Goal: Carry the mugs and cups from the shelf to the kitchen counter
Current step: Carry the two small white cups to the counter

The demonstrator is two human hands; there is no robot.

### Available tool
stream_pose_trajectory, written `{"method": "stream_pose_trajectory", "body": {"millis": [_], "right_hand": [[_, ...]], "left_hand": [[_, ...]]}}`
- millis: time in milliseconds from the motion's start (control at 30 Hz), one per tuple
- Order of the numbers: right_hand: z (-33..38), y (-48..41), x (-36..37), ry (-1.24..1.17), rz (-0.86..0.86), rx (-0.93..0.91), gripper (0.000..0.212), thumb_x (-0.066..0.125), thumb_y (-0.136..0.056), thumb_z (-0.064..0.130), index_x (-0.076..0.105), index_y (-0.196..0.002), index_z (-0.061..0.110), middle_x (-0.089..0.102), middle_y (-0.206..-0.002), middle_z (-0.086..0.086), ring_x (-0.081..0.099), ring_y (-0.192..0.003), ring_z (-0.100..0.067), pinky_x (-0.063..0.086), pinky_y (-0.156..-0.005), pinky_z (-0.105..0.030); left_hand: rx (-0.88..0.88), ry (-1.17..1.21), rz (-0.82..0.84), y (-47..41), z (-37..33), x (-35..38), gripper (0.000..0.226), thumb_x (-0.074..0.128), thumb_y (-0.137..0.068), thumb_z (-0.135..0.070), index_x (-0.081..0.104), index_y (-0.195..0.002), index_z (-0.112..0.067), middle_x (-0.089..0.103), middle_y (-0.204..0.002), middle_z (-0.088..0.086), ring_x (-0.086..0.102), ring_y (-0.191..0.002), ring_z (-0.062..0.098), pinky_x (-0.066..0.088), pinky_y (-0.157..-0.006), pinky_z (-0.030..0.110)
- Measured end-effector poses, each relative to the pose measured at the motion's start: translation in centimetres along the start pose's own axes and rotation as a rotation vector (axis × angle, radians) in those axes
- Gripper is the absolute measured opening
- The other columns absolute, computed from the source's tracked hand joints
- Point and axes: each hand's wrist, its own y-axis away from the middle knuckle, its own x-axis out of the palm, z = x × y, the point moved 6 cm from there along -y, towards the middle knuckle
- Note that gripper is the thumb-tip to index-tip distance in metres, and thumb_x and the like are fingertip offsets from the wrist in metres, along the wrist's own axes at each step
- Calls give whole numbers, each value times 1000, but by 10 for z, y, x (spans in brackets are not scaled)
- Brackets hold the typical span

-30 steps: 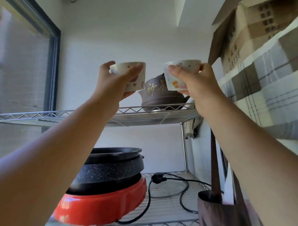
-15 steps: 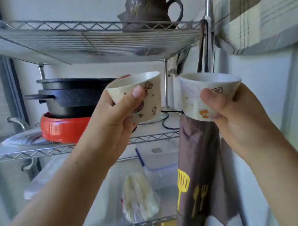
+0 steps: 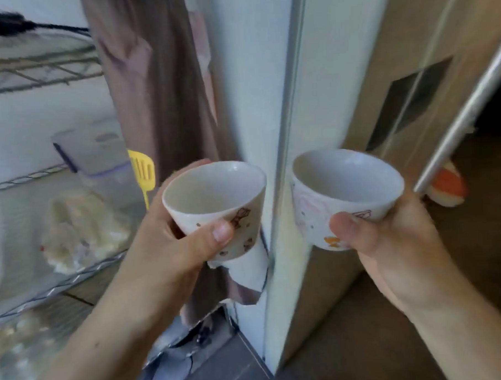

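My left hand (image 3: 171,245) grips a small white cup (image 3: 215,200) with little brown prints, thumb across its front. My right hand (image 3: 395,241) holds a second white cup (image 3: 344,185) with pink and orange prints, thumb pressed on its side. Both cups are upright, empty and held at chest height, side by side with a white wall corner between them. The wire shelf rack (image 3: 37,72) lies to the left, apart from both hands.
A brown apron (image 3: 158,87) with a yellow spatula print hangs beside the rack. A clear lidded box (image 3: 95,150) and a plastic bag (image 3: 81,226) sit on the lower shelf. A white wall edge (image 3: 278,131) stands straight ahead. A metal door handle (image 3: 464,114) and dark floor are at the right.
Both hands have come down and away from the top shelf with the cups. The view has swung down and to the right, so the lower shelf, wall corner and floor show.
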Motion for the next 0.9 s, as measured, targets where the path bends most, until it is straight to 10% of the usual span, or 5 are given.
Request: {"method": "stream_pose_trajectory", "body": {"millis": [167,467,600,900], "right_hand": [[-11,54,-102,145,-251,102,70,82,-57,18,55,-121,25,69,-111,7,64,-108,-13,54,-81,-23],[-13,164,-273,474,-723,246,69,83,-51,43,46,-103,69,57,-102,40,54,-101,16,48,-62,-3],[-18,212,-347,496,-894,315,76,86,-46,53,44,-107,67,56,-108,37,53,-105,13,48,-63,-3],[-29,283,-471,512,-1073,463,73,79,-49,50,38,-105,72,52,-104,45,50,-102,19,42,-60,4]], "left_hand": [[-210,27,163,1,75,71,107,92,-41,-50,53,-131,-8,62,-115,32,60,-98,51,56,-70,62],[-332,-101,423,-23,195,221,103,93,-36,-54,56,-127,-21,67,-120,12,63,-112,32,49,-92,50],[-279,-219,509,-46,241,310,98,88,-39,-47,53,-127,-23,69,-113,0,66,-103,14,57,-74,22],[-275,-363,689,-75,313,463,70,80,-45,-51,49,-107,-59,62,-102,-30,60,-99,-7,53,-63,9]]}}
